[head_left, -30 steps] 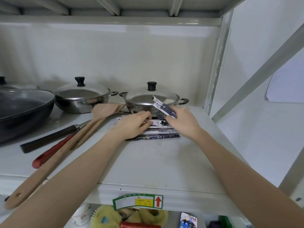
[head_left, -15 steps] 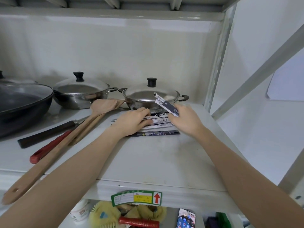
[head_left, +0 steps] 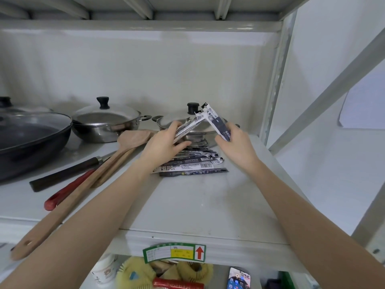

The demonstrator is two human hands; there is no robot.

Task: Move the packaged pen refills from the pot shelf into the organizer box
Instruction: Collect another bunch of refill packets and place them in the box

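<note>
Left hand (head_left: pixel 164 142) grips flat glossy refill packets (head_left: pixel 188 127); right hand (head_left: pixel 235 142) — another.

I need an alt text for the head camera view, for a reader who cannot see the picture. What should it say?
A person's left hand and right hand each lift packaged pen refills off a white shelf, above a pile of refill packs lying in front of a lidded steel pot. To the left lie a wooden spatula, a second lidded pot and a dark wok.

Bright, even overhead light; soft shadows behind pots (head_left: pixel 106 124); wide-angle bending at edges; slight blur throughout.
</note>
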